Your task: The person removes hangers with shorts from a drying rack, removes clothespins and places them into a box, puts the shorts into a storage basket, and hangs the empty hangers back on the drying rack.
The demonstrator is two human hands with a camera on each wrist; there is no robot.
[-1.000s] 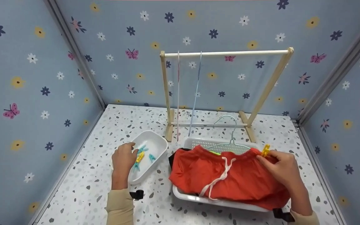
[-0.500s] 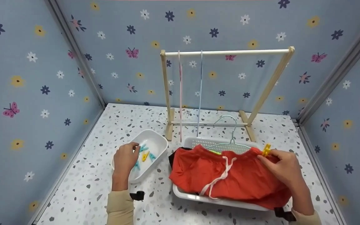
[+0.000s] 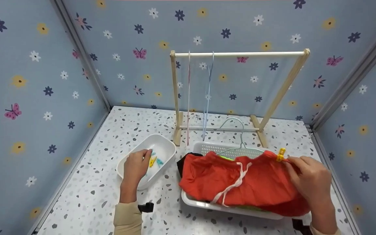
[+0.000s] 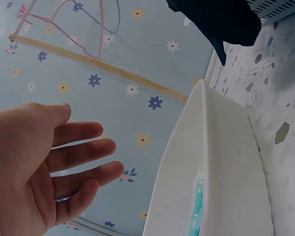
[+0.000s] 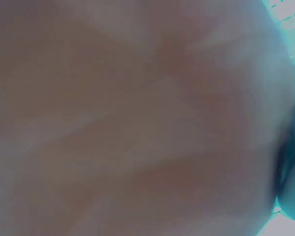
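In the head view, my left hand is over a white tub. The left wrist view shows that hand with loosely bent fingers and nothing held. A yellow clothespin and teal clothespins lie in the tub. My right hand pinches the waistband corner of red shorts with a white drawstring. Just left of those fingertips, another yellow clothespin clips the waistband. A mint-green hanger rises behind the shorts, its lower part hidden. Blurred skin fills most of the right wrist view.
Beneath the shorts is a white basket with black cloth at its left. Behind stands a wooden rack with a white rod, carrying a pink hanger and a blue hanger. Patterned walls enclose the speckled tabletop.
My right hand has shifted right from the yellow clothespin, drawing the waistband corner along; the clothespin stays clipped on. My left hand has moved slightly right and up over the tub.
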